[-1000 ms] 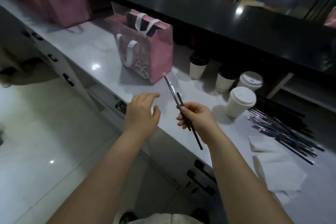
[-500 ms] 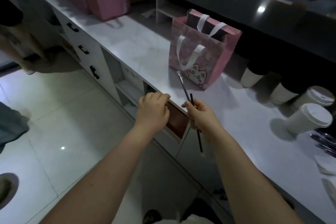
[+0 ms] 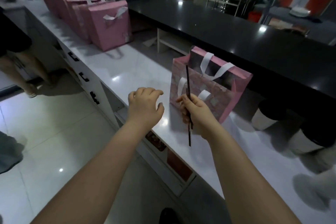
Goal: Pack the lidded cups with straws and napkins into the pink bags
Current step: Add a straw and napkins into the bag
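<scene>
One thin black plastic straw (image 3: pixel 188 85) headed for the open pink paper bag with white ribbon handles (image 3: pixel 211 96).
Left hand (image 3: pixel 145 107) hovers empty, fingers loosely curled, probably to steady the bag mouth. Right hand (image 3: pixel 197 117) pinches the straw mid-length, tip at 12 o'clock, lined up with the near rim. Bag stands near the glossy white counter's (image 3: pixel 134 71) front edge, with free room toward 10 o'clock and blurred white cups (image 3: pixel 263 118) at 3.

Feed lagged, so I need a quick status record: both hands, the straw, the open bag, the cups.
left hand: empty, fingers loosely curled, above the counter edge
right hand: grips a dark straw, tip up
straw: in front of the open bag, not inside
open bag: upright on the counter, top open
other bags: row at far left
cups: at right, blurred
</scene>
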A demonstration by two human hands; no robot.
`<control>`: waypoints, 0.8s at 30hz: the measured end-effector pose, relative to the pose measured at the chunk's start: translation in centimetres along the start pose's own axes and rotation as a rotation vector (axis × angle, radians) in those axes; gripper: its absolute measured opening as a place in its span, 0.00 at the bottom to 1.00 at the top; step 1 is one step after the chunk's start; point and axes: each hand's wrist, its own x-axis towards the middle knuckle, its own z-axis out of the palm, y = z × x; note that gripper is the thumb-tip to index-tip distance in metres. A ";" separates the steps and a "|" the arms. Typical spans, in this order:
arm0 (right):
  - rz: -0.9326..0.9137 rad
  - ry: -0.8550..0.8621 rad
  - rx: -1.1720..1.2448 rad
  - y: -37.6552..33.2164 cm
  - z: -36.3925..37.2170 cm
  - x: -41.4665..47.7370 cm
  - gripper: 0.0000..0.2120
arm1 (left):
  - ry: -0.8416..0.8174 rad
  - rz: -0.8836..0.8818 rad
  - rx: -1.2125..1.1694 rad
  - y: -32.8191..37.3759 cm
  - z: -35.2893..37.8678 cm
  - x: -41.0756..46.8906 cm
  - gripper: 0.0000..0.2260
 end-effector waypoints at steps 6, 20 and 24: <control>-0.093 -0.161 0.165 -5.2 -1.7 5.0 0.14 | 0.166 0.013 -0.004 0.3 -1.1 8.7 0.15; -0.513 0.081 0.110 -13.6 -7.9 11.8 0.12 | -0.058 0.444 -0.306 4.1 1.8 22.9 0.15; -0.586 0.225 0.113 -14.1 -8.5 12.2 0.13 | -0.289 0.619 -0.459 3.9 4.0 26.1 0.13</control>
